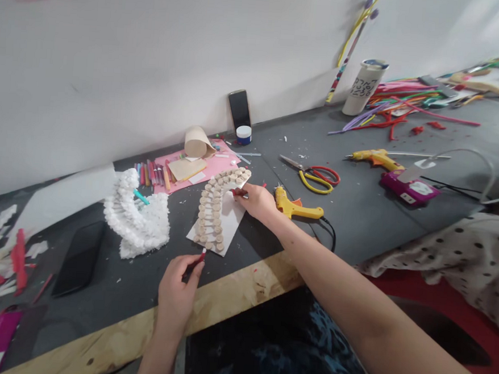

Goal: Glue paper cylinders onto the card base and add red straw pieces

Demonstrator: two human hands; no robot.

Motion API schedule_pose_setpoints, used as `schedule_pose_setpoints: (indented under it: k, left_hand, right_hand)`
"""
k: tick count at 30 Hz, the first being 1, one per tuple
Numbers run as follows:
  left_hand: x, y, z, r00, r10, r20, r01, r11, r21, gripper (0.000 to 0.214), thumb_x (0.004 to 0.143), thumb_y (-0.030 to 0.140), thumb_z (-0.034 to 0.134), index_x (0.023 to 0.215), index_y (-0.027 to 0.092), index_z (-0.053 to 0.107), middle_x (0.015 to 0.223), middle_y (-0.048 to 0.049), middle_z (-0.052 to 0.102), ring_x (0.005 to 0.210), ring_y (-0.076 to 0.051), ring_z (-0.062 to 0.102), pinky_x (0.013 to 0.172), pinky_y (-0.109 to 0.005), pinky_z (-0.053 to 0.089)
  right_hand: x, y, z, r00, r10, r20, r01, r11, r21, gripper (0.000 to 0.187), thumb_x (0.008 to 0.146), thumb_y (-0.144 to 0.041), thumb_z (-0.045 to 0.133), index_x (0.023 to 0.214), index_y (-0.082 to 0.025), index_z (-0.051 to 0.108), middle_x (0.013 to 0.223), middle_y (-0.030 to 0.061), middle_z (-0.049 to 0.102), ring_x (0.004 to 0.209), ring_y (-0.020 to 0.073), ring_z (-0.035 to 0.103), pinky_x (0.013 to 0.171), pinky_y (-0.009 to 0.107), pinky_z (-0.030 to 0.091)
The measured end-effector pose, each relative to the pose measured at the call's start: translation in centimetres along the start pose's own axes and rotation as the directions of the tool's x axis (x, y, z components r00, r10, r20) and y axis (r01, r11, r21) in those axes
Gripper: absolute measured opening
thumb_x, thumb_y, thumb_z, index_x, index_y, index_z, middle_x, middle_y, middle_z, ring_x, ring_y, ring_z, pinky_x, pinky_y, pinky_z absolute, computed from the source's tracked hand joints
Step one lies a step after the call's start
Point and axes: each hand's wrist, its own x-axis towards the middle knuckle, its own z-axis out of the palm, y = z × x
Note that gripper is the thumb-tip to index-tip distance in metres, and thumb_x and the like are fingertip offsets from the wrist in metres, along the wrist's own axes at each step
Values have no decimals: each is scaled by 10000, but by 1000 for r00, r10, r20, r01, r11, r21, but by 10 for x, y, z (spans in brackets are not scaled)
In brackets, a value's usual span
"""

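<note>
Right hand [257, 202] pinches the top of the disc-covered card [230, 220], steadying it on the worktop [358, 217]; left hand [177, 296], lower centre, grips a thin red stick [200, 257].

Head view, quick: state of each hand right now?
Left hand: closed, pinching a small red stick.
Right hand: closed, gripping the top end of the arch of beige rolls.

Bright, even light; soft shadows, edges warped.
</note>
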Motion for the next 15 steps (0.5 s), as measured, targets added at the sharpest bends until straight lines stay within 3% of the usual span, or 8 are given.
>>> schedule_pose_setpoints:
  k: [15]
  left_hand:
    - [0, 0, 1, 1000, 3, 3, -4, 1000, 3, 263, 913, 447, 576, 966, 228, 712, 994, -55, 718, 942, -222, 650, 813, -331, 496]
  right_hand:
    - [1, -2, 1, 1000, 9, -12, -10, 999, -35, 200, 907, -311, 591, 1051, -230, 705, 1089, 31, 763, 989, 224, 702, 762, 275, 499]
